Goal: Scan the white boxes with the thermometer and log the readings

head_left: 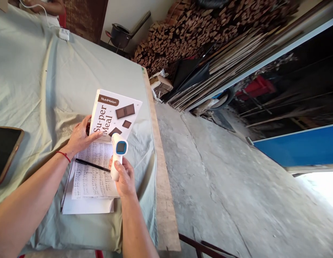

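My left hand grips the lower left side of a white box printed "NutriMotion Su-per Meal", with its thumb on the front. The box stands tilted at the far end of some written sheets. In my right hand is a white infrared thermometer, its fingers wrapped round the handle. The thermometer's blue-rimmed screen faces me, and its head overlaps the box's lower edge; whether they touch I cannot tell. A black pen lies across the sheets, its right end reaching behind the thermometer handle.
A phone lies at the left on the cloth-covered table. The wooden table edge runs along the right, beside a concrete floor. Stacked firewood stands beyond. Another person's arm and a white adapter are at the far left.
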Demonstrator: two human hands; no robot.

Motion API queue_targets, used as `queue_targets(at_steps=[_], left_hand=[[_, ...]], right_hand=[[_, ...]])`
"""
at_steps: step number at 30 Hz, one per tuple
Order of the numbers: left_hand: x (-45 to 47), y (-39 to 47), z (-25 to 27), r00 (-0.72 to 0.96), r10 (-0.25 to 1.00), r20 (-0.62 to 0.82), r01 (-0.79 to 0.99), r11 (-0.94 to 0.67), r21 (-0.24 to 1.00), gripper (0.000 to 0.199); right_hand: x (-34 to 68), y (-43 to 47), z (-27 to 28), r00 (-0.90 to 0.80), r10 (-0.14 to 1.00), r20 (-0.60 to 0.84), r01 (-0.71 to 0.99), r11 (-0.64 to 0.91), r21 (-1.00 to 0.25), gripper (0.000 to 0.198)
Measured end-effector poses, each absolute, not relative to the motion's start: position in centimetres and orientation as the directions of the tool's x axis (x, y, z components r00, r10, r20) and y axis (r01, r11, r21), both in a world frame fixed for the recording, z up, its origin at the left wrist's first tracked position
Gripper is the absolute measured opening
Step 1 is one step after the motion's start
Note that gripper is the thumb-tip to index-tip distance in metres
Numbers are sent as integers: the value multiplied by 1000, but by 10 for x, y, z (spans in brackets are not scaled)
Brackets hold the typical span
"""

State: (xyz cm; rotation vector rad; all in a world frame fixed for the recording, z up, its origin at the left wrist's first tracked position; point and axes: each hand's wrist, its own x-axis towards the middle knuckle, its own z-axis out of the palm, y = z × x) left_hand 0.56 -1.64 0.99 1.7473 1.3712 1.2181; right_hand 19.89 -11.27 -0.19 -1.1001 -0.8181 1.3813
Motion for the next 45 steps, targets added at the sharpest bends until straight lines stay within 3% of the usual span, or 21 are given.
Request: queue_targets(at_steps=[14, 17, 20, 23, 26, 31, 33, 36, 39, 41, 45], left_hand=[[5, -16, 12, 66, 955, 289, 426, -288, 857, 67], [4, -14, 9, 45, 957, 287, 430, -278, 859, 73], [4, -13, 4, 45, 955, 294, 410, -286, 866, 75], [5, -12, 2, 59, 949, 309, 399, -306, 864, 75], [6, -13, 3, 61, 948, 312, 397, -310, 864, 75], [8, -14, 7, 55, 952, 301, 394, -298, 869, 78], [8, -14, 7, 55, 952, 300, 383, -298, 875, 80], [9, -13, 7, 54, 950, 307, 380, -304, 874, 81], [10, -12, 5, 48, 951, 304, 363, -300, 882, 84], [11, -11, 2, 43, 953, 301, 345, -297, 890, 85], [11, -8, -5, 46, 952, 303, 315, -302, 900, 86]], right_hand=[[205, -125, 13, 156, 978, -142, -244, -101, -964, 41], [221, -130, 18, 202, 974, -99, -111, -78, -991, 47], [249, -138, 13, 248, 968, -30, 138, -66, -988, 53], [278, -144, -1, 307, 944, 125, 439, -24, -898, 49], [290, -146, -15, 275, 917, 290, 691, 21, -722, 44], [259, -148, -16, 45, 830, 556, 855, 256, -451, 31], [239, -150, -15, -110, 836, 538, 838, 369, -402, 26], [221, -152, -14, -199, 881, 428, 859, 368, -356, 22], [225, -155, -10, -239, 912, 332, 845, 364, -392, 16], [235, -161, -5, -223, 922, 316, 796, 360, -487, 16], [250, -179, 1, 36, 961, 273, 594, 199, -779, 8]])
